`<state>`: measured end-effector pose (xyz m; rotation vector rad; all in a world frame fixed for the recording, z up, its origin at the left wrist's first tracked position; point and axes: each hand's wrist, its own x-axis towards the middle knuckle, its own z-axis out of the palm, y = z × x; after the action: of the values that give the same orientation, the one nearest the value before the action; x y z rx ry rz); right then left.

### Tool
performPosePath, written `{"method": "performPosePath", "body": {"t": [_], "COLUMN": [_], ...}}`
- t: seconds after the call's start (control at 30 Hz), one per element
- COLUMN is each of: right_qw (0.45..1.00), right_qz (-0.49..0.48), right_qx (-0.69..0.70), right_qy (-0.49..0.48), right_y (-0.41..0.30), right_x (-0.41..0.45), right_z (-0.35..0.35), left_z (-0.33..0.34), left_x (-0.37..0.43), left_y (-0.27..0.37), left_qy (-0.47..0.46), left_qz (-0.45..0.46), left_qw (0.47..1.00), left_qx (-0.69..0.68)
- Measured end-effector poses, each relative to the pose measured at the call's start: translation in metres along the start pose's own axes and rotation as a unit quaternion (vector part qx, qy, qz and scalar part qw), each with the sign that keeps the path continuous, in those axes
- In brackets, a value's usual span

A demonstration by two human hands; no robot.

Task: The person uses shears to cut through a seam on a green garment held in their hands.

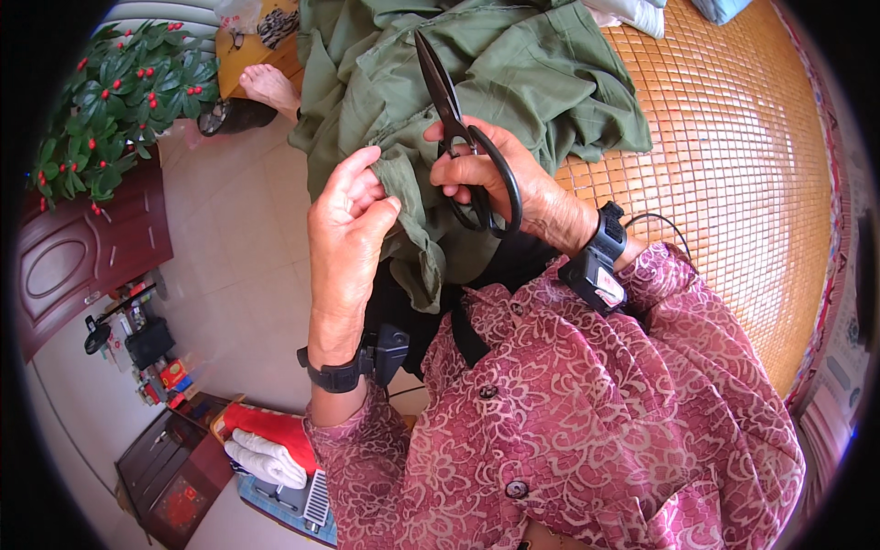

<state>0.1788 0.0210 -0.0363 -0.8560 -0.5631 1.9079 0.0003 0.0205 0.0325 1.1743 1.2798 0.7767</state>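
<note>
My right hand (498, 168) holds a pair of black-handled scissors (447, 96) by its loops, the dark blades pointing up and away and nearly together. Green cloth (584, 82) lies in folds over my lap and the mat. At its near side my left hand (350, 220) pinches a frayed edge strip (405, 199) of the cloth between thumb and fingers, left of the scissors. The strip's loose end hangs down over dark trousers.
A woven tile mat (722, 137) spreads at the right. A bare foot (268, 86) rests at the upper left, near a plant with red berries (117, 103). Folded white cloth (265, 457) lies at the lower left. A black cable (660, 218) loops by my right wrist.
</note>
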Motion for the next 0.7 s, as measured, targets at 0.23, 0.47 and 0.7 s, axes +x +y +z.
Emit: {"method": "performPosePath", "body": {"t": [0.23, 0.47, 0.7], "right_qw": [0.999, 1.0, 0.998], "right_qz": [0.008, -0.004, -0.008], "right_qx": [-0.026, 0.007, 0.047], "right_qy": [-0.029, -0.027, -0.028], "right_y": [0.0065, 0.007, 0.0096], "right_x": [0.0009, 0.0036, 0.0041], "right_z": [0.01, 0.0114, 0.0083], "left_z": [0.0069, 0.0024, 0.0005], "left_x": [-0.004, -0.006, -0.0045], "left_y": [0.0063, 0.0061, 0.0049], "left_qy": [0.015, 0.011, 0.012], "left_qz": [-0.016, -0.005, -0.003], "left_qw": [1.0, 1.0, 1.0], "left_qx": [0.012, 0.004, 0.009]}}
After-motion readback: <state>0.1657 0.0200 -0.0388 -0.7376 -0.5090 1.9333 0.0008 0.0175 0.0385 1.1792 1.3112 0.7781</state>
